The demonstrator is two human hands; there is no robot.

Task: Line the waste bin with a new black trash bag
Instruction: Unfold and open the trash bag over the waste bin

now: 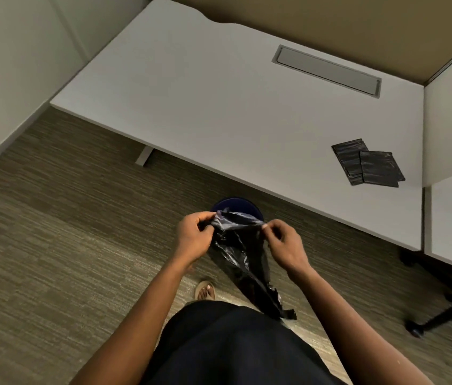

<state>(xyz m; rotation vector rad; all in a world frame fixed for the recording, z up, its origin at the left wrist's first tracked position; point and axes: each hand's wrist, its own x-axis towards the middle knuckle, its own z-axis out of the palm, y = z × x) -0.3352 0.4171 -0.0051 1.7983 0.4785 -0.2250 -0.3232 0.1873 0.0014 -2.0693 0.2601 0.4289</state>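
Note:
A black trash bag [242,262] hangs crumpled between my hands, its lower end trailing down towards my lap. My left hand [194,237] pinches the bag's top edge on the left. My right hand [285,243] pinches the same edge on the right, and the edge is stretched between them. Behind the bag a dark blue round waste bin [236,205] stands on the carpet at the desk's front edge; only its far rim shows, the rest is hidden by the bag and my hands.
A white desk [219,107] fills the upper view, with a grey cable flap [327,70] and two folded black bags [367,162] at its right. An office chair base [441,301] stands on the right. Carpet floor [52,245] spreads to the left. My foot [205,290] is below the bin.

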